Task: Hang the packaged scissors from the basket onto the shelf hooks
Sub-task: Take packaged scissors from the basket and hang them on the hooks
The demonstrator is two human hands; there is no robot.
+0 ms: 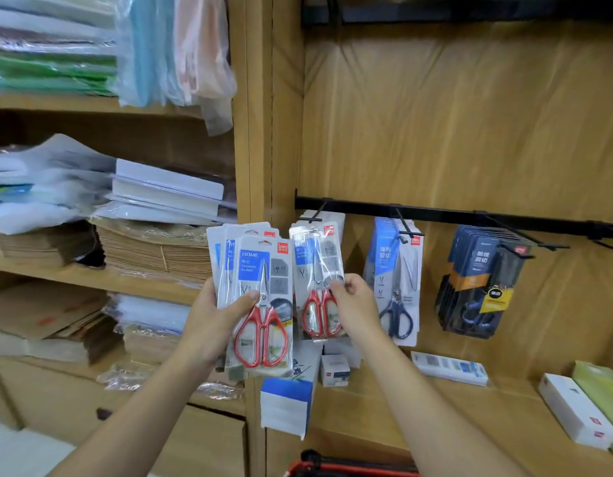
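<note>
- Below our forearms, at the bottom edge of the view, we are seeing only the red-and-black rim of the basket (349,469).
- Our left hand (208,321) is gripping a fanned stack of packaged scissors (263,270) with red handles, the thumb lying across the front card and the fingers curling behind.
- Our right hand (356,301) is pinching a single pack (317,263) of the same red-handled kind by its right edge, holding it upright just beside the stack.
- That pack's top is sitting right under the leftmost hook (312,217); we cannot tell whether its hole is on the wire.
- Just past our hands, a blue-and-white box (286,404) and a small white box (334,370) are standing on the shelf board (470,407), with a long white box (449,368) lying further right.
- Against the back panel, a black rail (453,212) is carrying the hooks: blue-handled scissor packs (394,270) are hanging from the middle hook (406,229), and dark packs (480,270) are hanging from the right hook (518,250).
- Off to the left, in the neighbouring bay, a pile of brown paper (153,253) is lying under wrapped white sheets.
</note>
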